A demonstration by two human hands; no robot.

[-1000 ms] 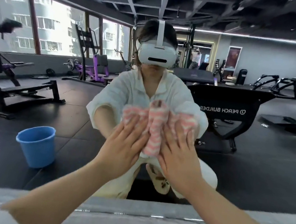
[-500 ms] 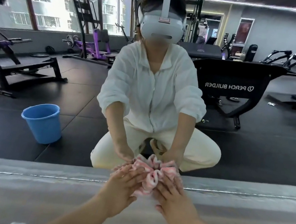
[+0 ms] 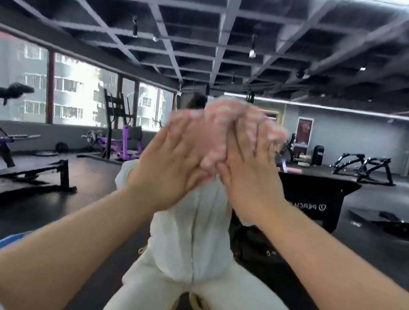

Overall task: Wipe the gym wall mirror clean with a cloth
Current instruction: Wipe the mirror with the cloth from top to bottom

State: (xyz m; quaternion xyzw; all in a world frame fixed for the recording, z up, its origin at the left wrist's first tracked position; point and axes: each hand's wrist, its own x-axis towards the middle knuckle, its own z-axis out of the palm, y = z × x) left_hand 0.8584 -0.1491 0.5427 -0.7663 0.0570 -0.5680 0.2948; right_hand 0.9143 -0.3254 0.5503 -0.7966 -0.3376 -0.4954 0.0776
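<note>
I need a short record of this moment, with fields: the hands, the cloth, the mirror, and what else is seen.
left hand: fingers straight, pressing the cloth flat against the mirror
right hand: fingers straight, pressing the same cloth, beside the left hand
cloth: pink and white, bunched, blurred, showing above and between the fingers
mirror: fills the view; reflects the crouching person in white clothes
bucket: blue, low on the left, mostly hidden behind the left forearm
gym machines: purple and black, reflected near the windows
</note>
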